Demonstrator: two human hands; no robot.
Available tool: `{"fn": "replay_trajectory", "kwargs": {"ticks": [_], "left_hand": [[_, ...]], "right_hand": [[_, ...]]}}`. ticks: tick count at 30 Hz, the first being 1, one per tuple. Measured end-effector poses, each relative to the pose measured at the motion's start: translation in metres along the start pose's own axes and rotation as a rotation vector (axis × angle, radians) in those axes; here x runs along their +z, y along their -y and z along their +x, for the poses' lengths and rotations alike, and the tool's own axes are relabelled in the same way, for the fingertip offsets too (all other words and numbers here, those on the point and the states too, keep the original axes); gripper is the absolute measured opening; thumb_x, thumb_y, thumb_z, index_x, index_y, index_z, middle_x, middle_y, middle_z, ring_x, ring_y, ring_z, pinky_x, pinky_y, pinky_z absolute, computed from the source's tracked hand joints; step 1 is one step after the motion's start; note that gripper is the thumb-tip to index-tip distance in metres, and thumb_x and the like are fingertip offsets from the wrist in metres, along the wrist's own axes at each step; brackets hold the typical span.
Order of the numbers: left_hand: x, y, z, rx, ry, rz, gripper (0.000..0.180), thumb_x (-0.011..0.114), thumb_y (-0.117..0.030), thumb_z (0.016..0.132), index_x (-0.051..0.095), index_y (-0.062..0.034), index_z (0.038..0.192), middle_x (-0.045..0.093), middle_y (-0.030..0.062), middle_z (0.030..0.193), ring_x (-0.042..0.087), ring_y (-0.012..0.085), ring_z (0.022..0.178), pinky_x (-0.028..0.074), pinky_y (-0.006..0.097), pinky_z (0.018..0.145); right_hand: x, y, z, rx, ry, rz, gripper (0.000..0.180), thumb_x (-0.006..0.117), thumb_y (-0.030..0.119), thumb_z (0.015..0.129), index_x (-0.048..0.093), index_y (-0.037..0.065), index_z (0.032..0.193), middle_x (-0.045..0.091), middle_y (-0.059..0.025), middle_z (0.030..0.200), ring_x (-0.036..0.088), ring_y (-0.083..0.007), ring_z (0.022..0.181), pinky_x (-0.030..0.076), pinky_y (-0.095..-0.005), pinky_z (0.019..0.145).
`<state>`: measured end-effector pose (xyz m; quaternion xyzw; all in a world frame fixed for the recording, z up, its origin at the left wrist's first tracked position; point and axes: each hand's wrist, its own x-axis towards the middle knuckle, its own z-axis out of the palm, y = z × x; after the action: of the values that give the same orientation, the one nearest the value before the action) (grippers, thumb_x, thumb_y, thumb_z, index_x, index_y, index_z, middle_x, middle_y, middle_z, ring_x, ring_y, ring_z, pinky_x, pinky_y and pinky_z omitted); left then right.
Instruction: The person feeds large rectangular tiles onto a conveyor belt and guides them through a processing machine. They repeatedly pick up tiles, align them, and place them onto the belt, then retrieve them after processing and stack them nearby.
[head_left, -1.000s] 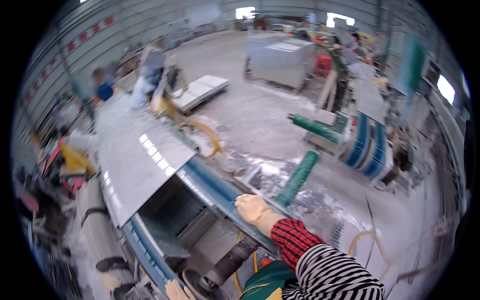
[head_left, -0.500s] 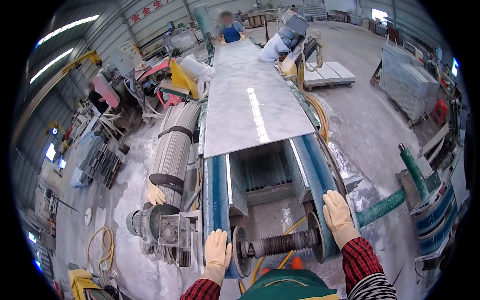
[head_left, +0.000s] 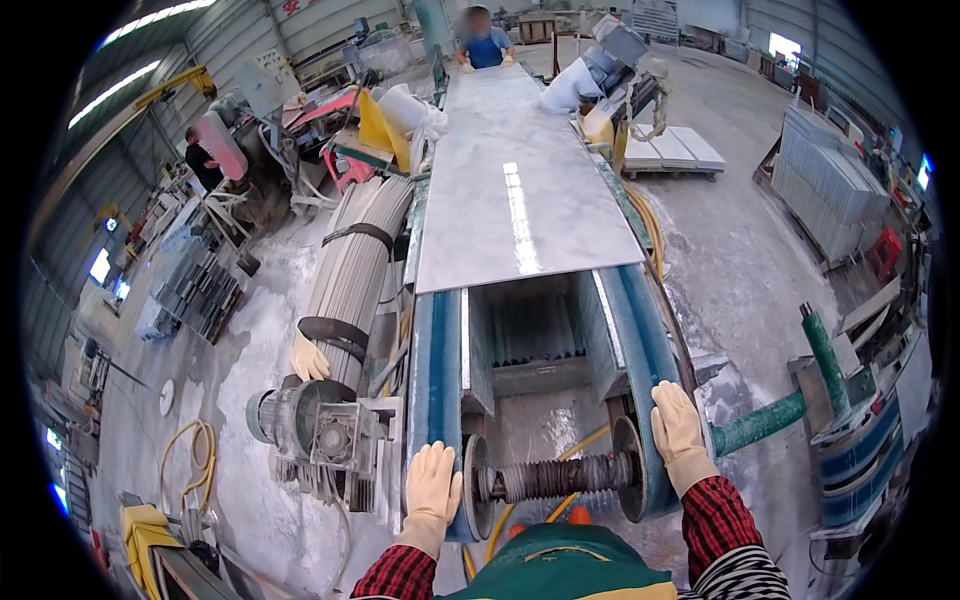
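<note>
My left hand (head_left: 430,500), in a cream glove, lies flat on the near end of the left blue conveyor belt (head_left: 436,370), fingers stretched forward. On the right blue belt (head_left: 648,330), my gloved right hand (head_left: 682,440) rests palm down with its fingers extended. Neither hand holds anything. Ahead of both hands, a large polished white-grey stone slab (head_left: 480,215) lies across the two belts, its near edge beyond my reach as my hands now rest. A ribbed roller shaft (head_left: 558,477) joins the belt wheels between my hands.
At the slab's far end stands a co-worker (head_left: 486,45), gloved hands at its edge. A motor (head_left: 290,415), a strapped bundle of strips (head_left: 350,265) and a loose glove (head_left: 309,357) are left of the conveyor. A green pipe (head_left: 760,424) juts out at right; slabs (head_left: 825,180) stand farther off.
The whole view has shifted a little, so the scene sits higher in the picture. Both my hands stay on the belts, and the slab shows no clear movement along them.
</note>
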<state>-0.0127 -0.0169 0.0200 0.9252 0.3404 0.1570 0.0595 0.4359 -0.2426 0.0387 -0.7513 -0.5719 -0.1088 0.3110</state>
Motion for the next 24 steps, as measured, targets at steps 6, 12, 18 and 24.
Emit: {"fn": "replay_trajectory", "kwargs": {"ticks": [6,12,18,24], "left_hand": [[-0.004,-0.004,-0.003,0.000,-0.043,-0.031,0.055,0.072,-0.024,0.098,0.063,-0.0029,0.148,0.061,0.0253,0.154,0.053,0.0490,0.145,0.038,0.058,0.126],[-0.007,-0.005,-0.003,-0.009,-0.019,-0.050,0.056,0.072,-0.023,0.097,0.062,-0.0030,0.149,0.060,0.0256,0.154,0.053,0.0495,0.144,0.039,0.058,0.125],[-0.005,-0.005,-0.005,-0.004,-0.031,-0.040,0.056,0.072,-0.024,0.097,0.062,-0.0031,0.148,0.059,0.0253,0.154,0.053,0.0494,0.144,0.039,0.058,0.125],[-0.004,-0.006,-0.008,-0.008,-0.037,-0.022,0.056,0.072,-0.024,0.097,0.062,-0.0035,0.148,0.060,0.0244,0.154,0.054,0.0486,0.143,0.039,0.057,0.125]], "right_hand": [[-0.004,0.007,0.003,0.004,0.014,0.019,0.021,0.060,0.003,0.095,0.059,-0.001,0.115,0.061,-0.0229,0.111,0.061,-0.0451,0.105,0.051,-0.0528,0.098],[-0.002,0.007,0.001,-0.005,0.015,0.009,0.021,0.059,0.002,0.094,0.059,-0.001,0.115,0.061,-0.0228,0.110,0.061,-0.0454,0.105,0.051,-0.0529,0.097],[0.003,0.000,-0.008,-0.005,0.027,-0.036,0.027,0.062,0.004,0.095,0.061,-0.002,0.121,0.065,-0.0248,0.122,0.062,-0.0475,0.116,0.051,-0.0536,0.107],[0.003,-0.001,-0.013,-0.015,0.001,-0.053,0.028,0.063,0.006,0.097,0.062,-0.001,0.124,0.066,-0.0246,0.127,0.062,-0.0477,0.120,0.049,-0.0535,0.112]]}}
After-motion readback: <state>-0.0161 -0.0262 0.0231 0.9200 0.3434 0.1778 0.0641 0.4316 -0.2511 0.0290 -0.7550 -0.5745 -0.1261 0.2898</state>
